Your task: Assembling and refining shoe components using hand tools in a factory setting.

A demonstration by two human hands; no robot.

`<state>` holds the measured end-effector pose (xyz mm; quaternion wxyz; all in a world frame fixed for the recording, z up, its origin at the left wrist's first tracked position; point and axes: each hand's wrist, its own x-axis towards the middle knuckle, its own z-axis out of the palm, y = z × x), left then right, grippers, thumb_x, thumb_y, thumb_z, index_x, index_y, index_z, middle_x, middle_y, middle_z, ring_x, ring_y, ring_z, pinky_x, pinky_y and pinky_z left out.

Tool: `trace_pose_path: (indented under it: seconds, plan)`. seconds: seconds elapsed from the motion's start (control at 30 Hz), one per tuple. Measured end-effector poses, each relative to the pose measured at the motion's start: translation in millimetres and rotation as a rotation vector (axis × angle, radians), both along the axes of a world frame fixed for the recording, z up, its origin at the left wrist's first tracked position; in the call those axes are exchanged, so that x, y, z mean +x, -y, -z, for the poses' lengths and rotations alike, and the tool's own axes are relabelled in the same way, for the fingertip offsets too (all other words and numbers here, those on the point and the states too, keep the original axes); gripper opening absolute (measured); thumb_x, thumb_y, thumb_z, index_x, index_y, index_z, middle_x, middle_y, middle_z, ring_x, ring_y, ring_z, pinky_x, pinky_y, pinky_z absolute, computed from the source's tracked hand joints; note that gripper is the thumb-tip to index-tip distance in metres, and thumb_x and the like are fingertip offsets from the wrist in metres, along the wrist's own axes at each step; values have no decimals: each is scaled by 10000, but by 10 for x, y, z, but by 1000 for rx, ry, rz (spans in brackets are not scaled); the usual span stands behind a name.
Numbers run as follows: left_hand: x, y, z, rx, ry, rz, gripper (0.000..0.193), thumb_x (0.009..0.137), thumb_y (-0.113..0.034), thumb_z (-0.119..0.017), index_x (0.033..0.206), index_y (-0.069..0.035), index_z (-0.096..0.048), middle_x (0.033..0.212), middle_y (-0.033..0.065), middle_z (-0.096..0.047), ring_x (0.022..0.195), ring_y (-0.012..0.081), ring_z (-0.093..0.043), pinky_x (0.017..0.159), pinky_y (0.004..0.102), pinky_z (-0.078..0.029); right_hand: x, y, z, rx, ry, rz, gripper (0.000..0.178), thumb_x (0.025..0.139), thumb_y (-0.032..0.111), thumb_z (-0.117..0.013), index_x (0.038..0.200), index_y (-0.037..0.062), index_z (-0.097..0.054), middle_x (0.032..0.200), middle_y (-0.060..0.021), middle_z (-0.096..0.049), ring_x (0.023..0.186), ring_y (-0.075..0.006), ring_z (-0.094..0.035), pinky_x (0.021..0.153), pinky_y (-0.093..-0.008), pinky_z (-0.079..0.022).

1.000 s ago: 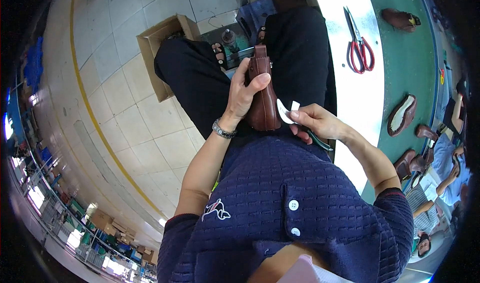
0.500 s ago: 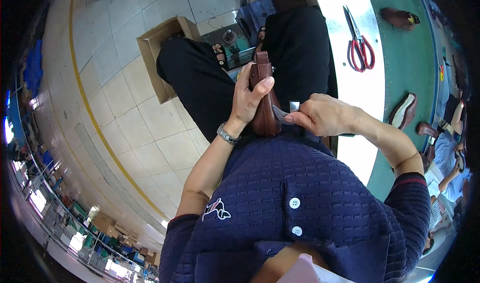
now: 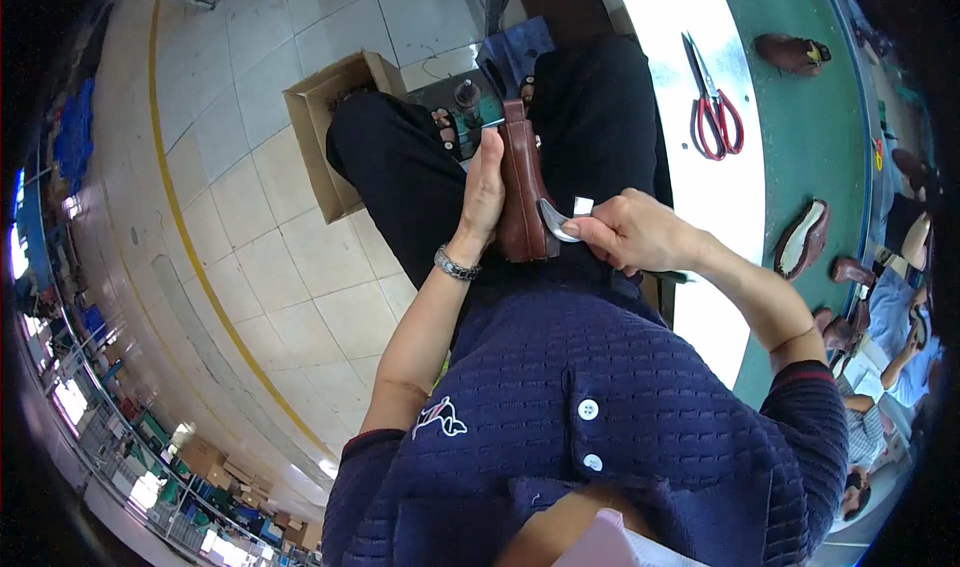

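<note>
A brown leather shoe (image 3: 520, 192) stands lengthwise over my lap, between my thighs. My left hand (image 3: 483, 202) lies along its left side with the thumb stretched upward; the other fingers are hidden behind the shoe, which it appears to hold. Closed in my right hand (image 3: 635, 232) is a shoemaker's hammer (image 3: 557, 223), its curved metal peen against the shoe's lower right side. The hammer's square face points away from me, and the handle's dark end shows below my wrist.
Red-handled scissors (image 3: 716, 117) lie on the metal bench top (image 3: 720, 227) at right. Beyond, the green surface (image 3: 765, 137) bears several brown shoes. An open cardboard box (image 3: 315, 157) sits on the floor by my left knee, near a metal post (image 3: 467, 94). People are at far right.
My left thumb has lifted off the shoe's top and now lies along its side. The shoe has turned slightly and shifted a little left. The hammer's peen has moved slightly up and left along it.
</note>
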<state>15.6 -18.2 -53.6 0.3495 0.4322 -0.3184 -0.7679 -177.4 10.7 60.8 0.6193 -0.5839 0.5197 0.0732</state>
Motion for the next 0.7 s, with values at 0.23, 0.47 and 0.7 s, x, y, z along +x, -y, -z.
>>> trace_pose_path:
  seconds: [0.23, 0.47, 0.7]
  plan:
    - [-69, 37, -37, -98, 8, 31, 644, 963, -633, -336, 1153, -53, -540, 996, 32, -591, 877, 90, -549, 827, 241, -450, -243, -405, 402, 181, 295, 586, 609, 953, 556, -479, 670, 24, -564, 536, -24, -523, 459, -114, -556, 457, -239, -446]
    - [224, -21, 245, -335, -178, 361, 1263, 728, -437, -806, 1525, -111, 118, 1570, 181, -160, 1443, 272, -202, 1158, 363, -200, -408, -480, 409, 139, 147, 526, 373, 869, 313, -714, 965, -45, -671, 531, -12, -540, 433, -100, -550, 440, -233, -424]
    - [55, -4, 135, -298, 15, 297, 1075, 717, -218, -848, 1535, -80, -163, 1553, 107, -254, 1381, 193, -316, 1126, 325, -259, -296, -286, 451, 223, 256, 585, 423, 913, 102, -487, 1299, -70, -505, 553, -39, -561, 485, -128, -564, 528, -252, -443]
